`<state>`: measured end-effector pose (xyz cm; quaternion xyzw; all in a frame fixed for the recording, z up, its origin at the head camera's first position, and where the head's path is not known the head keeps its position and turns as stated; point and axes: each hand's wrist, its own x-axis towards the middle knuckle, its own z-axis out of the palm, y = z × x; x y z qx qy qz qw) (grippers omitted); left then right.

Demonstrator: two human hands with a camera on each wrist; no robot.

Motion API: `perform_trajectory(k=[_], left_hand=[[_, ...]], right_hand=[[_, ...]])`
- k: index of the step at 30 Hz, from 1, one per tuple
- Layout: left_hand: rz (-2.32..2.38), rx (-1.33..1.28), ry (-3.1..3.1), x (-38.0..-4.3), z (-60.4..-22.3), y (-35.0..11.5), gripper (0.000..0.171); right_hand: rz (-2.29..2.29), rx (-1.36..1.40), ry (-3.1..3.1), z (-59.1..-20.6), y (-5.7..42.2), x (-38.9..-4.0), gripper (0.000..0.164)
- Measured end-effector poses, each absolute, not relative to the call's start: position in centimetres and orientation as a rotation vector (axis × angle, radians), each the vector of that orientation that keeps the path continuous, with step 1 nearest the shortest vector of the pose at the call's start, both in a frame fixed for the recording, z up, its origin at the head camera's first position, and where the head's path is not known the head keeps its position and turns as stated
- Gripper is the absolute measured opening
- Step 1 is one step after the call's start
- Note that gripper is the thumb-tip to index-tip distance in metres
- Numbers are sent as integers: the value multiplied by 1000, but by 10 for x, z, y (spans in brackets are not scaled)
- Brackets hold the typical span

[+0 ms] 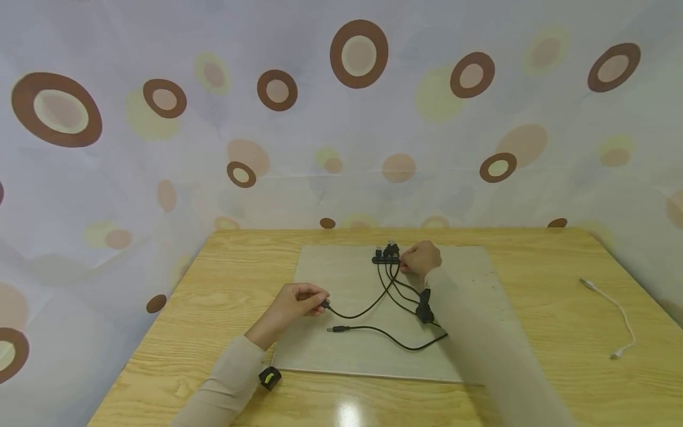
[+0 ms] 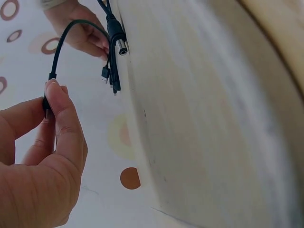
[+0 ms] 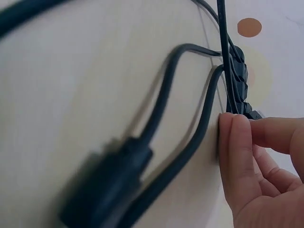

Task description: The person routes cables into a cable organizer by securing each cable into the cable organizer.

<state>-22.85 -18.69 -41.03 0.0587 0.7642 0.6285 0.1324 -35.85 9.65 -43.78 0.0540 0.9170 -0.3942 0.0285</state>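
Observation:
My left hand (image 1: 299, 301) pinches the small plug (image 2: 47, 105) of a black cable between thumb and fingertips, above the left side of a pale board (image 1: 331, 356). From there the cable (image 1: 349, 317) curves across to my right hand (image 1: 423, 258). Its fingertips, in the right wrist view, pinch that cable at the near end of a black cable clip strip (image 3: 238, 78). Several black cables run through the strip, with their plugs (image 1: 391, 248) bunched behind it. A barrel plug (image 1: 337, 329) on another black cable lies toward the front of the board.
A dark bundled part (image 1: 424, 307) of the cables lies beside the right forearm. On the wooden table (image 1: 555, 308) at the right rests a short white cable (image 1: 621, 314). A small black block (image 1: 270, 378) with a yellow mark is beside the left sleeve. Patterned cloth (image 1: 320, 130) hangs behind.

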Motion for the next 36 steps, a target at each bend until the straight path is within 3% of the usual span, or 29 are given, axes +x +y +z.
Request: perform_trajectory(k=[36], left_hand=[[1805,155,2221,-229,-414,-184,28]], right_hand=[[-1408,271,2658,-437,99,-362,15]])
